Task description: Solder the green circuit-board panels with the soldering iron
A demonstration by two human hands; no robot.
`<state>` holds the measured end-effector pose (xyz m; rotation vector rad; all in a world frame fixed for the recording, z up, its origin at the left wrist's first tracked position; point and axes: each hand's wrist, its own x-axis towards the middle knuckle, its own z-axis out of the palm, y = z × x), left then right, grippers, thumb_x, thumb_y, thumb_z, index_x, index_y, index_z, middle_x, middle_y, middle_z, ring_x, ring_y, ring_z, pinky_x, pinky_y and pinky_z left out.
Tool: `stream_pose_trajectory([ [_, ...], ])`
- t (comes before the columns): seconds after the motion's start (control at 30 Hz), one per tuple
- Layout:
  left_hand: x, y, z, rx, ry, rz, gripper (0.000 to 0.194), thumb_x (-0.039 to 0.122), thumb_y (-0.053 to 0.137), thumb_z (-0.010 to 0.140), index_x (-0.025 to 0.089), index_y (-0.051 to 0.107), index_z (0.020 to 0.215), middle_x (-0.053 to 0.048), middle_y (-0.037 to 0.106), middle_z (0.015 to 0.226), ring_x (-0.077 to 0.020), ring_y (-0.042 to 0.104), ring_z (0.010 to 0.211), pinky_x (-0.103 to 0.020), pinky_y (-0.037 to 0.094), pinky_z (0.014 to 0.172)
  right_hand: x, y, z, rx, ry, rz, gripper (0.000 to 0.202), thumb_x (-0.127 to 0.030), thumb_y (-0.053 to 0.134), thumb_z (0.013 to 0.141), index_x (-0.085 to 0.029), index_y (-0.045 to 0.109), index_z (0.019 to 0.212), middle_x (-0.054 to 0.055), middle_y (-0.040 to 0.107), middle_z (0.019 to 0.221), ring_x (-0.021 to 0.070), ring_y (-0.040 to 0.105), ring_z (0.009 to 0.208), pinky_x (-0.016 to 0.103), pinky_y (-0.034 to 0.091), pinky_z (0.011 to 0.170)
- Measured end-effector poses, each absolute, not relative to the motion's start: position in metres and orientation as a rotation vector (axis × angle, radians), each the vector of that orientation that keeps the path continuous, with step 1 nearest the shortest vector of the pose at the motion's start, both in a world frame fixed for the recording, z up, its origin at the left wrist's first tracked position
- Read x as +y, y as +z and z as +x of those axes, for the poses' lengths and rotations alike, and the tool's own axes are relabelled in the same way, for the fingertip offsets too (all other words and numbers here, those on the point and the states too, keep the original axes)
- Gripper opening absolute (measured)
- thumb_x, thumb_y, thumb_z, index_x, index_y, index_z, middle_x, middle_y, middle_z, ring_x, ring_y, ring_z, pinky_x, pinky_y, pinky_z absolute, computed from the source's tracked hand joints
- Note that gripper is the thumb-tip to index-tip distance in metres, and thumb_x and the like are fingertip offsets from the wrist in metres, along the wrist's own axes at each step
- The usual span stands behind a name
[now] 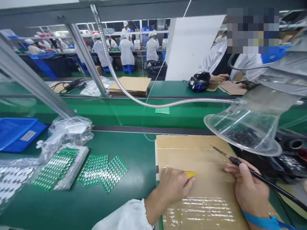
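My right hand (250, 185) is closed around the black handle of a soldering iron (240, 164), whose thin metal tip points up and left over the cardboard. On the left part of the brown cardboard sheet (192, 156) rests my left hand (174, 183), fingers curled together. Something small and yellow (190, 174), which looks like a finger cot, shows at its fingertips; anything pinched below is hidden. Clear tape covers the near part of the cardboard. Left of it lie green circuit board panels (114, 172), with further panels (56, 167) on a bubble-wrapped bundle (72, 169).
A clear fume hood (244, 131) on a flexible metal hose (144, 103) hangs above my right hand. Blue trays (19, 134) and plastic bags (69, 127) stand at left. Across the green belt (120, 111), which carries one panel (162, 111), a person (213, 60) works beside stacked cardboard (130, 84).
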<state>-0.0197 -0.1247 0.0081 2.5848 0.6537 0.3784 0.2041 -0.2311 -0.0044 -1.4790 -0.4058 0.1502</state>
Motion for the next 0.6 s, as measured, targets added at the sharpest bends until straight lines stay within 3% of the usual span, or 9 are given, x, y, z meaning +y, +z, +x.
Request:
stream_pose_trajectory([
  [0.13, -0.131, 0.022, -0.061, 0.677, 0.504, 2.577, 0.025, 0.036, 0.053, 0.099, 0.025, 0.070, 0.114, -0.003, 0.077, 0.100, -0.0211, 0.072, 0.092, -0.039, 0.059, 0.084, -0.231, -0.001, 0.200, -0.377, 0.171, -1.445, 0.039, -0.050, 0.080, 0.082, -0.022, 0.072, 0.107, 0.003, 0.071, 0.079, 0.0221, 0.067, 0.067, 0.040, 0.055, 0.069],
  [0.2, -0.127, 0.027, -0.103, 0.863, 0.624, 2.594, 0.036, 0.036, 0.052, 0.099, 0.026, 0.060, 0.133, -0.006, 0.073, 0.119, -0.0245, 0.068, 0.111, -0.045, 0.057, 0.095, -0.231, -0.002, 0.200, -0.398, 0.167, -1.466, 0.041, -0.051, 0.079, 0.083, -0.021, 0.071, 0.111, 0.004, 0.071, 0.081, 0.0229, 0.067, 0.067, 0.042, 0.055, 0.070],
  [0.3, -0.106, 0.026, -0.180, 1.374, 0.697, 2.663, 0.066, 0.046, 0.054, 0.098, 0.021, 0.034, 0.156, -0.014, 0.056, 0.147, -0.0317, 0.053, 0.138, -0.055, 0.050, 0.109, -0.232, -0.005, 0.202, -0.426, 0.178, -1.482, 0.042, -0.050, 0.076, 0.086, -0.021, 0.070, 0.117, 0.004, 0.072, 0.085, 0.0232, 0.068, 0.069, 0.042, 0.054, 0.072],
  [0.4, -0.079, 0.016, -0.244, 1.674, 0.566, 2.734, 0.085, 0.068, 0.056, 0.090, 0.014, 0.037, 0.152, -0.021, 0.050, 0.152, -0.0398, 0.043, 0.145, -0.064, 0.043, 0.114, -0.233, -0.007, 0.203, -0.435, 0.175, -1.466, 0.041, -0.049, 0.076, 0.087, -0.022, 0.071, 0.117, 0.003, 0.073, 0.087, 0.0210, 0.068, 0.069, 0.039, 0.054, 0.072],
  [0.53, -0.061, 0.008, -0.277, 1.581, 0.381, 2.852, 0.064, 0.073, 0.056, 0.087, 0.018, 0.060, 0.121, -0.018, 0.059, 0.143, -0.0376, 0.047, 0.143, -0.061, 0.043, 0.116, -0.234, -0.007, 0.203, -0.430, 0.184, -1.506, 0.038, -0.049, 0.075, 0.089, -0.024, 0.071, 0.119, 0.001, 0.073, 0.087, 0.0187, 0.068, 0.068, 0.035, 0.055, 0.072],
  [0.6, -0.060, 0.012, -0.274, 1.480, 0.410, 2.914, 0.058, 0.067, 0.058, 0.090, 0.020, 0.058, 0.125, -0.015, 0.061, 0.143, -0.0347, 0.050, 0.141, -0.059, 0.040, 0.119, -0.233, -0.006, 0.203, -0.406, 0.177, -1.530, 0.040, -0.051, 0.076, 0.088, -0.024, 0.071, 0.118, 0.003, 0.074, 0.085, 0.0194, 0.068, 0.067, 0.036, 0.056, 0.072],
])
